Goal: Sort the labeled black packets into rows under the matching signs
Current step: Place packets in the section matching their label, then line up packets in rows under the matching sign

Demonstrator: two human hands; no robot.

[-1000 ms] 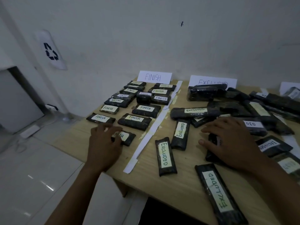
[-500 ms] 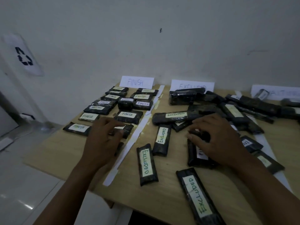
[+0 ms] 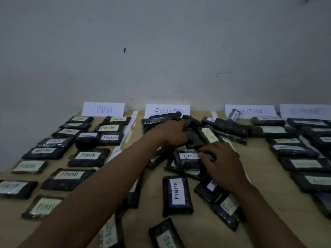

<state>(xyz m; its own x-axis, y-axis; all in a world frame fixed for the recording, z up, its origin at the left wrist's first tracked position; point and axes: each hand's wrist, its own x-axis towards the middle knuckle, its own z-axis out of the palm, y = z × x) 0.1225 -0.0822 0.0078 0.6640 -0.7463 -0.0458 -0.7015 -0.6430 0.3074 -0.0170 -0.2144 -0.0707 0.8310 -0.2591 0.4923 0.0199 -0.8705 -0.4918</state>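
Note:
Black packets with white or pale labels cover a wooden table point(image 3: 259, 169). Paper signs stand along the wall: FINISH point(image 3: 103, 109), EXCLUDED point(image 3: 167, 110), WAITING point(image 3: 250, 111) and a blurred fourth sign point(image 3: 306, 110). FINISH packets point(image 3: 88, 157) lie in rows on the left. A loose heap point(image 3: 229, 128) sits under the EXCLUDED sign. My left hand point(image 3: 172, 133) reaches into that heap, fingers curled over a black packet point(image 3: 194, 140). My right hand point(image 3: 221, 164) pinches the right end of an EXCLUDED packet point(image 3: 188, 158). A FINISH packet point(image 3: 176, 194) lies just in front.
Rows of packets point(image 3: 302, 164) fill the right side under the WAITING sign and the fourth one. More packets point(image 3: 166, 237) lie by the near edge. White paper strips point(image 3: 131, 122) divide the columns. A grey wall stands right behind the signs.
My left hand has left the FINISH column and crossed right into the EXCLUDED heap. My right hand has shifted onto an EXCLUDED packet. The view has swung right and closer.

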